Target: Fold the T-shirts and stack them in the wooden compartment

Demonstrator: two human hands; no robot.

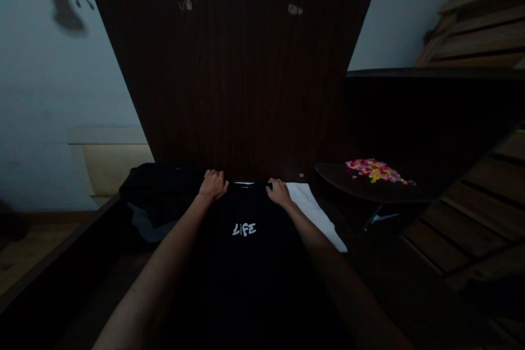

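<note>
A black T-shirt (pixel 245 262) with small white lettering is spread out in front of me, its collar at the far end. My left hand (pixel 214 184) is closed on the shirt's left shoulder, with the fingers curled over the cloth. At the right shoulder, my right hand (pixel 279 191) grips the fabric the same way. A folded white cloth (pixel 314 208) shows beneath and beside my right forearm. In the dim light the lower part of the shirt blends into the dark surface.
Dark folded clothes (pixel 159 191) lie to the left. A tall dark wood panel (pixel 246 76) rises behind the shirt. On the right, a dark shelf (pixel 348 186) holds a heap of small colourful pieces (pixel 379 170). Wooden slats (pixel 479 213) stand farther right.
</note>
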